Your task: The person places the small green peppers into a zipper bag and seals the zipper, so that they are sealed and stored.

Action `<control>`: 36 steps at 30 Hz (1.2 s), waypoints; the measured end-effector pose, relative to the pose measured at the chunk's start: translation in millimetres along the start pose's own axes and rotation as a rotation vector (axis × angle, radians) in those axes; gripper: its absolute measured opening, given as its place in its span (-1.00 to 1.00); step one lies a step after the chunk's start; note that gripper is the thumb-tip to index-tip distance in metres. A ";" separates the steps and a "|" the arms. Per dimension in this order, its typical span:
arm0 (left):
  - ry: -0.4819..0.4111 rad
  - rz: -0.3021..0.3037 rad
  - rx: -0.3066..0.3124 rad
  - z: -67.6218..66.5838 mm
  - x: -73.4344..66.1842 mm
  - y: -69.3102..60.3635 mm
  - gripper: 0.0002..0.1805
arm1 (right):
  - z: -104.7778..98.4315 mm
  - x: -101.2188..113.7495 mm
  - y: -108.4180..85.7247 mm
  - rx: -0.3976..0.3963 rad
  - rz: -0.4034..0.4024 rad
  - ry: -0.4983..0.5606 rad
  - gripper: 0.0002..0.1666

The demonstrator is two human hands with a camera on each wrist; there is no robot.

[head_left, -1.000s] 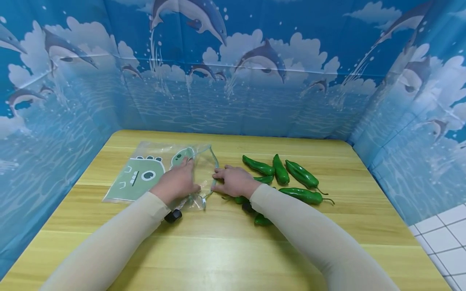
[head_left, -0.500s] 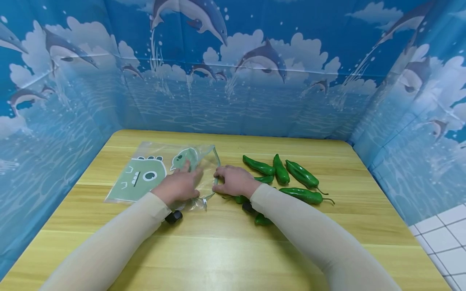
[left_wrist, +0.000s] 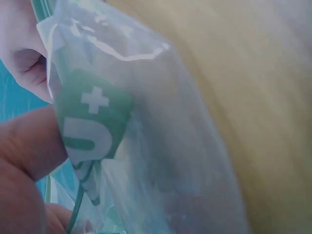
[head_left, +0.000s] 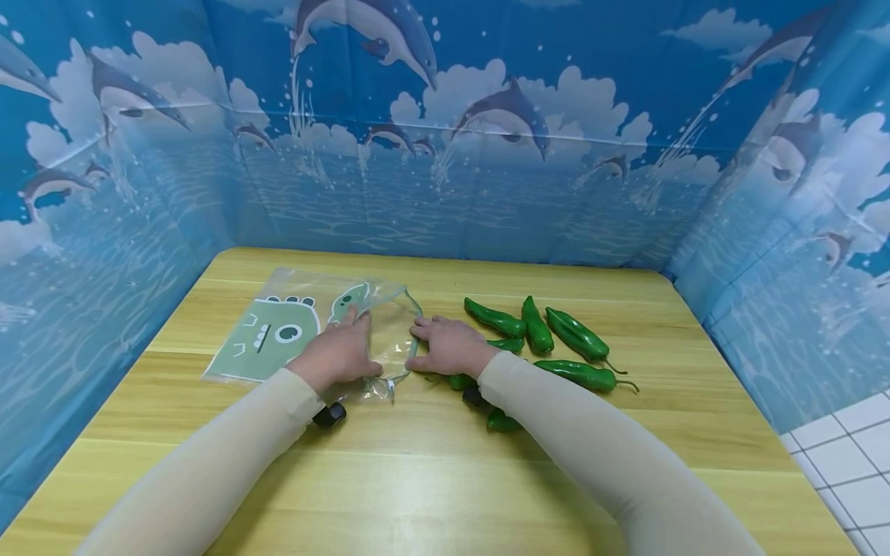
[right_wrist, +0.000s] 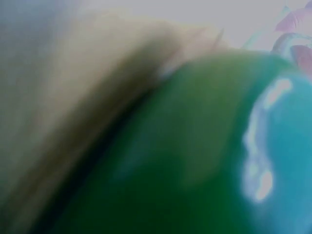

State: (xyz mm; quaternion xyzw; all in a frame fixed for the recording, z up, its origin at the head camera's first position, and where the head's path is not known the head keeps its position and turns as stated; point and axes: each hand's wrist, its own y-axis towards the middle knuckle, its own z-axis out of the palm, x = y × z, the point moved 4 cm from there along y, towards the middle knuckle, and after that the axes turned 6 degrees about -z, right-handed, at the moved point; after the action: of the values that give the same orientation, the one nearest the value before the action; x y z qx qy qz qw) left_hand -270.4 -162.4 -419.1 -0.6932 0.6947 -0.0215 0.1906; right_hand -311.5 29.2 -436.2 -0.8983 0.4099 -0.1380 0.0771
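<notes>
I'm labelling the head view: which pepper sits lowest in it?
The green pepper partly hidden by the right sleeve, just below the black wrist device; all other visible peppers show higher.

Head view: taken from above the table's near side, facing forward and down, with the table (head_left: 417, 479) across the lower half and the curtain (head_left: 445, 201) across the upper. Left wrist view: very near the bag (left_wrist: 165, 146), which crosses the frame's centre. Right wrist view: close behind a blurred pepper (right_wrist: 161, 156), filling the lower right. Head and left wrist views share the bag.
</notes>
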 end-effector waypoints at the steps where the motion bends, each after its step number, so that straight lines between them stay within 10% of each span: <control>1: -0.007 -0.001 -0.002 -0.5 0.8 -0.3 0.28 | -0.3 0.1 -0.2 0.002 0.002 0.003 -0.02; 29: -0.098 -0.007 -0.001 -0.6 13.3 1.7 0.40 | 0.6 1.4 -0.6 -0.013 -0.008 -0.018 -0.03; 36: -0.095 -0.039 0.029 -0.2 13.6 2.8 0.45 | -2.3 -4.3 -2.3 -0.049 -0.062 0.116 -0.08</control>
State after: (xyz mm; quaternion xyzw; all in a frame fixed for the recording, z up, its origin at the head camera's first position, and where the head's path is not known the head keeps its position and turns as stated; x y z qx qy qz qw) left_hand -272.7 -175.6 -422.9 -0.7040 0.6709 -0.0023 0.2330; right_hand -313.2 33.9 -434.3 -0.9028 0.3888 -0.1820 0.0269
